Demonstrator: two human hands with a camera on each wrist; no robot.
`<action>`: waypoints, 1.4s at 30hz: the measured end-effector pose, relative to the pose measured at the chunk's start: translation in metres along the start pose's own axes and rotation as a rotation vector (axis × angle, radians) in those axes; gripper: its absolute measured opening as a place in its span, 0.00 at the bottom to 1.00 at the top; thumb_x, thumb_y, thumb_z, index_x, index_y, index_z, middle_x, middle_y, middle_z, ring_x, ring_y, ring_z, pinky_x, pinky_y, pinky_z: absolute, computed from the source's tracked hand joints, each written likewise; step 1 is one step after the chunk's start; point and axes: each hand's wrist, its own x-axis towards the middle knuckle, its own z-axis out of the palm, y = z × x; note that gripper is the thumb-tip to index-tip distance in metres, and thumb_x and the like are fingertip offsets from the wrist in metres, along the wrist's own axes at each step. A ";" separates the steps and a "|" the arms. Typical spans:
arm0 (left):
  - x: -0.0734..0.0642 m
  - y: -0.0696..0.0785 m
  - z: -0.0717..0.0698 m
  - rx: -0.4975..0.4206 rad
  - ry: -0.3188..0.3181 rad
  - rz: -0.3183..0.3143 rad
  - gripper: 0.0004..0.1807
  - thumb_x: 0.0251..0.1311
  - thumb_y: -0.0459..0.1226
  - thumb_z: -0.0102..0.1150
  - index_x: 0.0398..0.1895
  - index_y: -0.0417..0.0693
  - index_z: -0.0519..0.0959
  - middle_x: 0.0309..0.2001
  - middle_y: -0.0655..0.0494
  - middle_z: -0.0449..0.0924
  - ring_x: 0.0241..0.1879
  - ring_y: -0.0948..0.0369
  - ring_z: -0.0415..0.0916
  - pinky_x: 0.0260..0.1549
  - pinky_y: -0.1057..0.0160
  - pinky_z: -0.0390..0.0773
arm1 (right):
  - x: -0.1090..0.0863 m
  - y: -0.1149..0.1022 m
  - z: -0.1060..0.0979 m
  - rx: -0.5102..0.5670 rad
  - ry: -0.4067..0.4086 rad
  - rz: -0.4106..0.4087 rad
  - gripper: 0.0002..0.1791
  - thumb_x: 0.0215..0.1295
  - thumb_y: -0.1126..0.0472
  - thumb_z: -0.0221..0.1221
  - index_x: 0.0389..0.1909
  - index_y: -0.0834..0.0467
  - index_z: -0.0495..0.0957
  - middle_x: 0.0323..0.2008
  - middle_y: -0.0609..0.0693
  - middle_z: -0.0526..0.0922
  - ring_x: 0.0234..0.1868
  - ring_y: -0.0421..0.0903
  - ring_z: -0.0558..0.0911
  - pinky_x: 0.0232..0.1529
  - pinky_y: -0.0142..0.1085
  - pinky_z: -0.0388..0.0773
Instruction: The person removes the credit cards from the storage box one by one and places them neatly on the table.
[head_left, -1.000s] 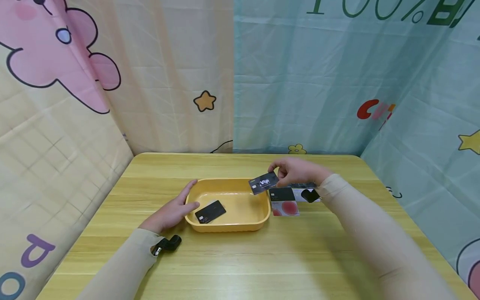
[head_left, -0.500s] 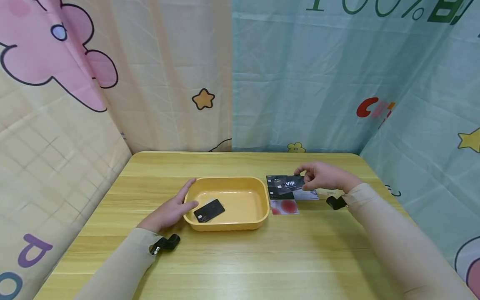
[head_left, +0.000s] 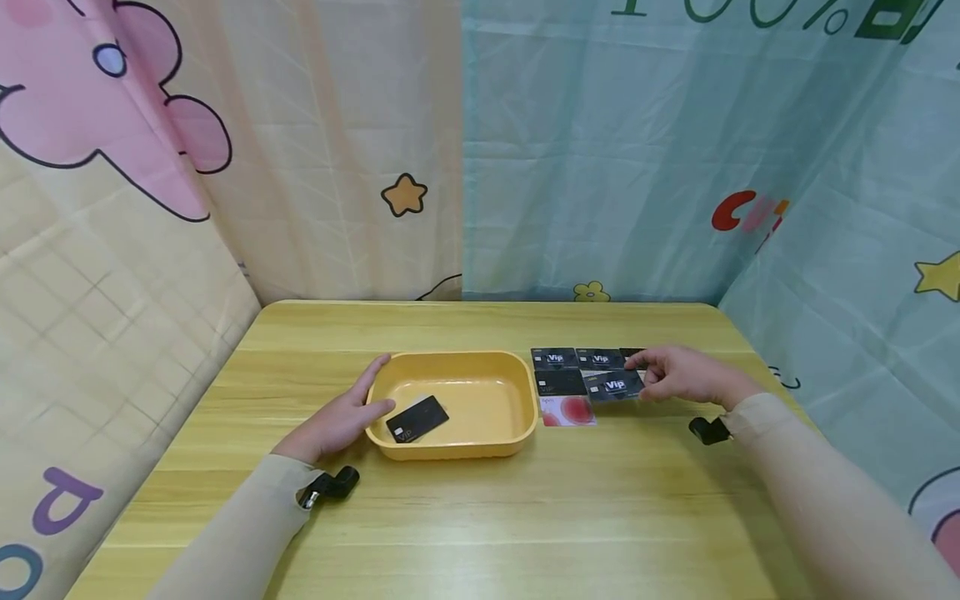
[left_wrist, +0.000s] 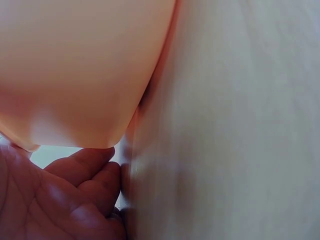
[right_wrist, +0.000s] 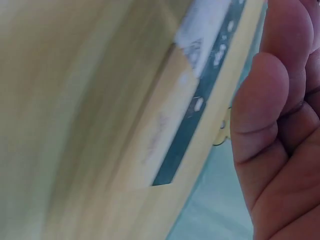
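My left hand (head_left: 337, 421) holds the yellow tray (head_left: 457, 450) at its left end, thumb over the rim and fingers along the outside wall. Inside the tray, toward its front left, lies a black VIP card (head_left: 417, 419). With thumb and fingertips, my right hand (head_left: 686, 377) pinches the right edge of a dark VIP card (head_left: 611, 386), which overlaps the second row of cards. In the right wrist view the fingers (right_wrist: 262, 100) hang over the table beside a cream card (right_wrist: 150, 135) and a dark card (right_wrist: 182, 135); the pinched card is hidden there.
Right of the tray, cards lie in rows. Two VIP cards (head_left: 554, 358) stand at the back left of the group, with a black card (head_left: 560, 383) in front and a pink card (head_left: 567, 411) nearest me. Printed curtains (head_left: 600, 150) enclose the wooden table (head_left: 480, 517).
My right hand has carried the VIP card from above the tray's right rim rightward and down to the second row of cards. The left hand and tray have stayed put.
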 end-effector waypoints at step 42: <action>0.001 0.000 -0.001 -0.006 -0.006 0.013 0.44 0.81 0.53 0.47 0.87 0.67 0.32 0.87 0.48 0.28 0.85 0.36 0.30 0.77 0.27 0.38 | 0.000 0.040 0.024 -0.075 -0.014 0.066 0.31 0.61 0.60 0.71 0.65 0.64 0.75 0.23 0.45 0.78 0.24 0.42 0.73 0.27 0.32 0.67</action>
